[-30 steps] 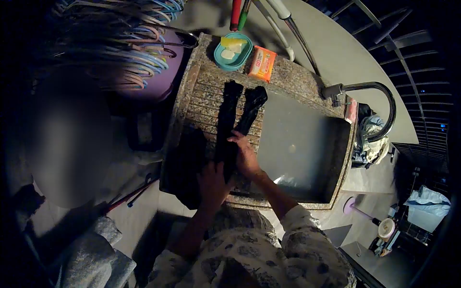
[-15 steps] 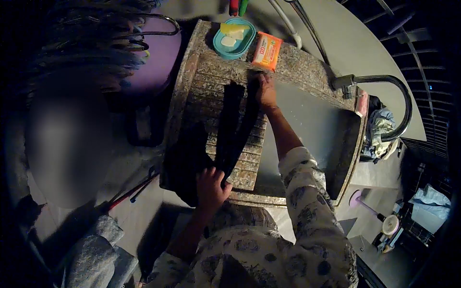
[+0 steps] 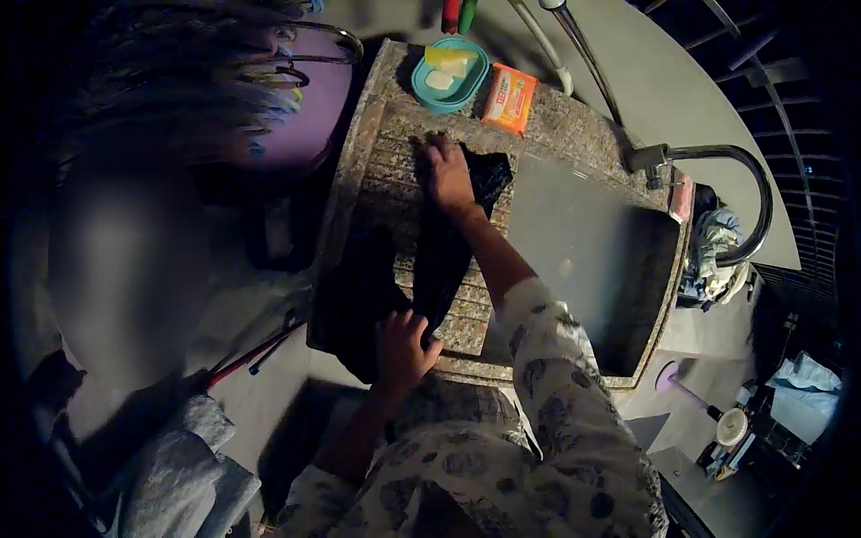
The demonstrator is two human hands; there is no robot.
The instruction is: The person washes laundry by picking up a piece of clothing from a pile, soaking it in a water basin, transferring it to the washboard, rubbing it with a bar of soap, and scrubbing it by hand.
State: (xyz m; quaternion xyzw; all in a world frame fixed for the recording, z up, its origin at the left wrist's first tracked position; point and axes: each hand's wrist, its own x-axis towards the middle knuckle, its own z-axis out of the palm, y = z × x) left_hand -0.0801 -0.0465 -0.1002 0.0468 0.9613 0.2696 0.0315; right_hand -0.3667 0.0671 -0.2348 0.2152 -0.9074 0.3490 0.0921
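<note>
A black garment [image 3: 444, 260], dark and long with what look like two legs, lies over the ribbed stone washboard [image 3: 462, 327]. At its near end, my left hand [image 3: 408, 350] grips the cloth and presses it to the board, fingers slightly apart. Toward the far end, my right hand [image 3: 451, 179] has its bent fingers on the left edge of one leg; how firmly they hold the cloth is hard to see. To the right of that hand, the leg's end is spread out, wrinkled and shiny.
A grey stone sink basin [image 3: 574, 224] adjoins the washboard, with a curved metal faucet [image 3: 762, 170] on its right. Behind are a teal soap dish [image 3: 441, 105] with soap pieces and an orange packet [image 3: 510, 99]. A purple basin [image 3: 305, 99] stands at left.
My right hand has moved left and slightly toward me, and the end of the garment's leg now lies wider to its right. My left hand stays on the near end. The view has shifted slightly.
</note>
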